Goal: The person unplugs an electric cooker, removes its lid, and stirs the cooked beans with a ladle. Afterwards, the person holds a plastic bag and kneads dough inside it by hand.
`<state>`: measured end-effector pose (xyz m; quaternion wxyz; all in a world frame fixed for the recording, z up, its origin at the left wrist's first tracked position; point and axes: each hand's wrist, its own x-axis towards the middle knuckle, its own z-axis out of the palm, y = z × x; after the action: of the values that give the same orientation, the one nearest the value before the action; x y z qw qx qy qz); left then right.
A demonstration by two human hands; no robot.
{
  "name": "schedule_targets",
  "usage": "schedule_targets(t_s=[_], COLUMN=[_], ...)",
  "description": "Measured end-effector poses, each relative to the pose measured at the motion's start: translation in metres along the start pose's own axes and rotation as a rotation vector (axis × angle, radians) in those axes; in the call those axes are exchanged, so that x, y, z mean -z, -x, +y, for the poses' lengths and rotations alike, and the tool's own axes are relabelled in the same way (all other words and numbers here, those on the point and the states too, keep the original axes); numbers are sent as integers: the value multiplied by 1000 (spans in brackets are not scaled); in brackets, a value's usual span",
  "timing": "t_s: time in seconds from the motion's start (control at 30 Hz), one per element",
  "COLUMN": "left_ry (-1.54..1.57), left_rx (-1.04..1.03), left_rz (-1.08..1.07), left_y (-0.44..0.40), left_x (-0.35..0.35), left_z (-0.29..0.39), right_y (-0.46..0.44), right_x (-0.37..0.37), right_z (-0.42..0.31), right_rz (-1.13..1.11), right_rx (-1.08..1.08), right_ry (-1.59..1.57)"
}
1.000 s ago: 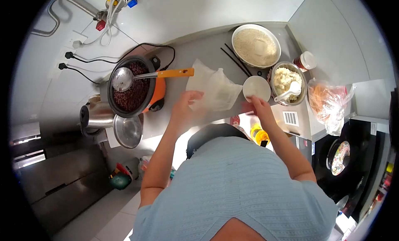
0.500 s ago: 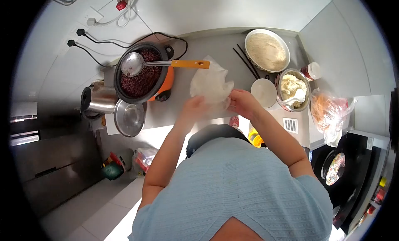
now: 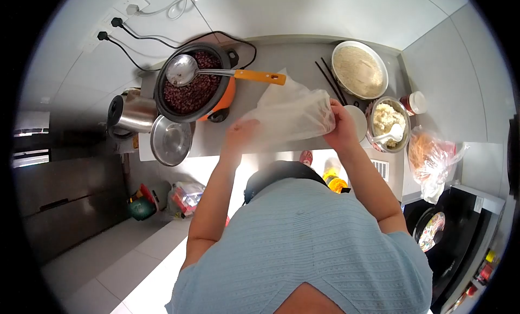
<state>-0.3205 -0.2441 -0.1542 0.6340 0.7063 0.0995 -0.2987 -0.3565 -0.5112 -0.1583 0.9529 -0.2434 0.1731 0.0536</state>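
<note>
A thin whitish translucent sheet, perhaps cloth or plastic, (image 3: 295, 115) is stretched between my two hands above the counter. My left hand (image 3: 241, 134), blurred, grips its left end. At the right end my right hand (image 3: 341, 124) is closed on the sheet's edge. Just beyond my right hand, a small white bowl (image 3: 357, 119) is partly covered by it. To the left stands an orange and black cooker full of dark red beans or grains (image 3: 189, 100). A slotted metal spoon with an orange handle (image 3: 260, 77) lies across the cooker, its handle pointing toward the sheet.
Black chopsticks (image 3: 331, 81) lie beside a white bowl of pale powder or grain (image 3: 357, 70). Farther right are a bowl of white food with a spoon (image 3: 387, 122), a jar (image 3: 417, 103) and a plastic bag (image 3: 430, 157). A metal lid (image 3: 171, 141) and a kettle (image 3: 132, 113) are at left.
The sheet went from lying on the counter to bunched between my hands, and is now spread wider. My right hand has moved from the small bowl to the sheet. The camera view has shifted.
</note>
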Motion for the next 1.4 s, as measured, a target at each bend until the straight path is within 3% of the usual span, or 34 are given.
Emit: schedule_targets(t_s=[0.1,0.13,0.2,0.23,0.3,0.33,0.4,0.43,0.5,0.53,0.6,0.63,0.7,0.73,0.8,0.83,0.87,0.93,0.97,1.0,1.03,1.07,1.13,1.17,1.23,1.27,1.3,1.33,1.37,1.4], left_ry=[408,409,231,232,748,747,807,807,783,784,-56,-57,-479,-479,-573,-572,-625,-665,74,795,797,820,840,808,773,478,182,179,-81,-339], left_rx=[-142,-142,-356,-355,-23,-22,0,1,4,5,-153,-152,-324,-324,-115,-115,-430,-745,-397,-9,-11,50,115,88,63,36,7,9,-82,-175], left_rz=[70,72,12,14,-12,-12,-23,-24,-32,-30,43,42,-47,-47,-29,-27,4,39,-34,-104,-105,-114,-126,-203,-283,-254,-221,-223,-159,-92], left_y=[-10,-10,-11,-10,-7,-7,-9,-16,-27,-24,-15,-14,-14,-16,-27,-46,-76,-82,-82,-78,-82,-85,-91,-94,-91,-86,-78,-65,-51,-45], left_x=[8,9,7,4,-3,-5,-7,-4,3,3,1,1,1,0,-2,7,20,19,14,6,1,-5,-8,-10,-11,-5,-3,-8,-16,-20], left_z=[0,1,6,10,24,27,30,24,12,11,14,13,11,11,16,-2,-36,-25,-12,4,5,7,4,-1,3,5,13,25,38,45], right_y=[5,7,10,10,9,6,-4,-6,-10,-11,-15,-21,-26,-27,-25,-24,-24,-20,-16,-9,-5,-7,-14,-15,-17,-24,-34,-34,-36,-38], right_x=[-6,-10,-16,-15,-12,-10,-5,-2,3,3,2,3,6,6,4,1,3,5,1,-14,-23,-24,-25,-28,-34,-27,-14,-19,-27,-28], right_z=[-11,-9,-4,-4,-3,-4,-9,-11,-16,-19,-26,-29,-27,-25,-25,-25,-28,-38,-37,-34,-32,-33,-36,-37,-42,-45,-48,-49,-43,-40], right_rz=[46,45,159,158,-7,-6,94,94,181,180,182,226,183,138,57,-24,-24,2,3,-34,-73,-73,-149,-144,72,75,49,23,201,200], right_rx=[-86,-88,-18,-20,246,245,-151,-151,-98,-100,-8,-5,-40,-76,-156,-237,-239,-287,-287,-179,-63,-61,-249,-247,-238,-238,-259,-267,-210,-210], right_ry=[186,186,617,617,1534,1533,1448,1448,1000,1000,212,99,76,54,130,206,208,698,701,1002,1299,1302,1627,1625,1405,1402,916,428,320,317])
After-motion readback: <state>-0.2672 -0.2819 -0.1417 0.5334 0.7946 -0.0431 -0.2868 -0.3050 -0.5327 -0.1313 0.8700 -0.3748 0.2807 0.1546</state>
